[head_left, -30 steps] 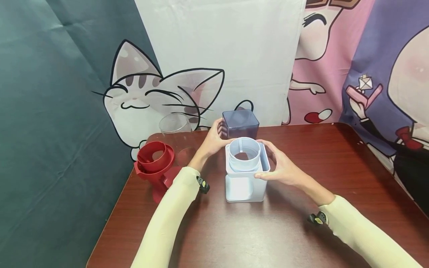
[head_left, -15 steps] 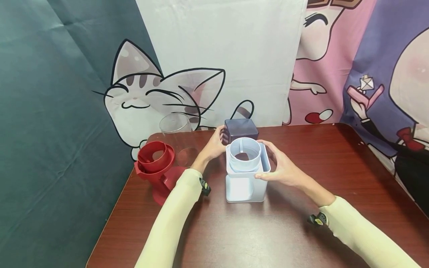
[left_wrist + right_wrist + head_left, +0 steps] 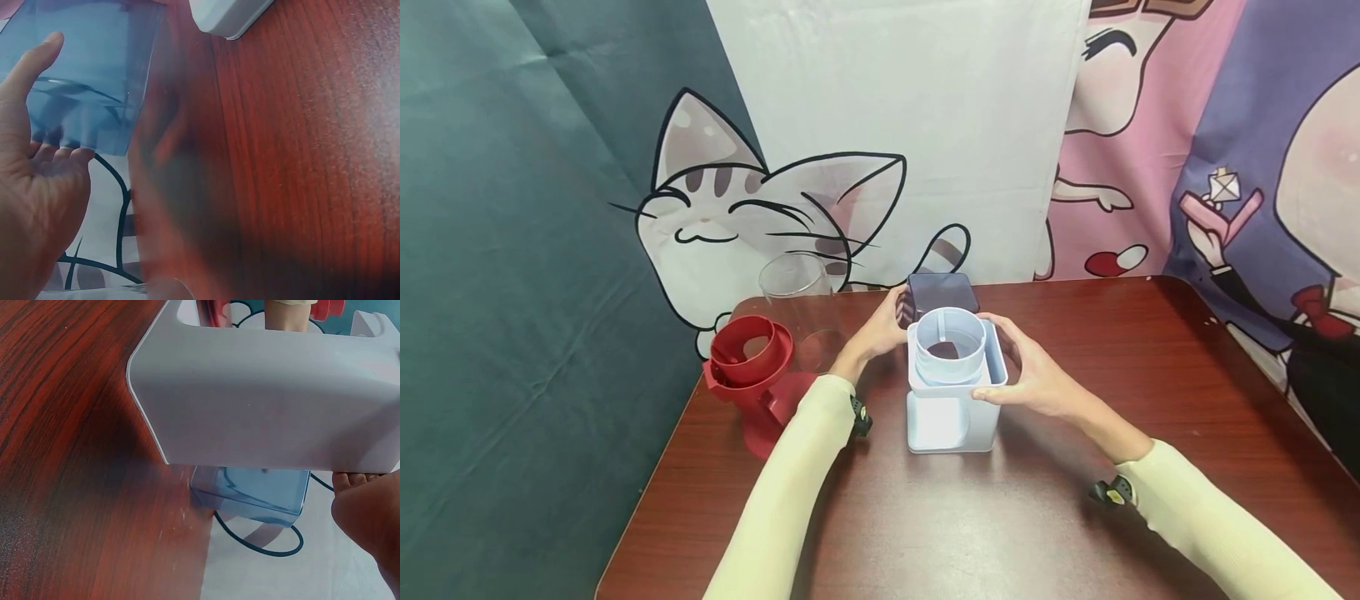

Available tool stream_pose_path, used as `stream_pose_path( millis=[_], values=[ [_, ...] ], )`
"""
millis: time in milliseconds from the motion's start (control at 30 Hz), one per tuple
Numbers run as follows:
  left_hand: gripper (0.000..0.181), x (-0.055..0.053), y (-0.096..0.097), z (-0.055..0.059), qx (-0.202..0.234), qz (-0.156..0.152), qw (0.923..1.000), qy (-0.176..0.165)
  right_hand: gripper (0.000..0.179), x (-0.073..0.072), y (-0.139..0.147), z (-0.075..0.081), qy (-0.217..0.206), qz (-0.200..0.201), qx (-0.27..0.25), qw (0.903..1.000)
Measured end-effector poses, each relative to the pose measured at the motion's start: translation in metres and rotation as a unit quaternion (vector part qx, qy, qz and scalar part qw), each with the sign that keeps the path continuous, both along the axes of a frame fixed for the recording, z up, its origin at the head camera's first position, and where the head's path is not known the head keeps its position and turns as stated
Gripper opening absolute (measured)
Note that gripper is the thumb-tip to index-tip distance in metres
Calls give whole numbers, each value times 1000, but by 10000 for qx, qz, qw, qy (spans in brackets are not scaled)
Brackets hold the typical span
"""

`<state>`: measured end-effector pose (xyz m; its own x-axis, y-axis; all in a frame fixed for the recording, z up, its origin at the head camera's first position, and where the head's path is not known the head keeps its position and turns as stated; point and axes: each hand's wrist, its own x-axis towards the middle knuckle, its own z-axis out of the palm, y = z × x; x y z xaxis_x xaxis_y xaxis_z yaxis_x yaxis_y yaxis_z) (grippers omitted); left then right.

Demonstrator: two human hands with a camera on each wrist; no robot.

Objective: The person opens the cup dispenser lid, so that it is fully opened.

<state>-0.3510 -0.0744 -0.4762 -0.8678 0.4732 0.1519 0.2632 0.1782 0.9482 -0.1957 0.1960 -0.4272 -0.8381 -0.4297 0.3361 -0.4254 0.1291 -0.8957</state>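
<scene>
A white square-bodied plastic housing [image 3: 981, 425] with a round collar on top stands upright mid-table. My right hand [image 3: 1036, 375] grips its upper right side, thumb on the front and fingers behind. Just beyond it is a translucent blue-grey square container [image 3: 944, 292], partly hidden by the housing in the head view. My left hand [image 3: 882, 327] holds this container from its left side. In the left wrist view the thumb lies along the near face of the container [image 3: 94, 69], the other fingers showing through the plastic. The right wrist view shows the container [image 3: 256, 494] low, by the tabletop.
To the left stands a red plastic body [image 3: 752, 383] with a round collar, close to my left sleeve. Behind it is a clear cylinder [image 3: 797, 304]. A printed curtain [image 3: 910, 100] hangs along the table's back edge; the wooden table [image 3: 895, 533] extends toward me.
My left hand has lowered the translucent container behind the housing, and its top now sits lower. The right hand and the housing have stayed in place.
</scene>
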Motion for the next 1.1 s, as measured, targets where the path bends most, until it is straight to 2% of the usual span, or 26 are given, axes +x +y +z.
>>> stream_pose_path(
  millis=[367, 500, 700, 967, 1100],
  values=[
    [103, -2, 0, -3, -198, -210, 9991, -310, 101, 0, -2, 0, 48, 47, -41, 10000],
    [103, -2, 0, -4, -309, -298, 9986, -303, 101, -1, -2, -1, 72, 88, -119, 9999],
    [102, -1, 0, -2, -179, -429, 9985, -298, 101, -1, -2, -2, 33, 117, -155, 9998],
    [99, -1, 3, -3, -150, -466, 9985, -245, 102, -1, -1, -1, -6, 93, -188, 9998],
    [98, 0, 5, -3, -269, -350, 9989, -165, 102, 0, -1, 0, -24, 65, -150, 9999]
  ],
)
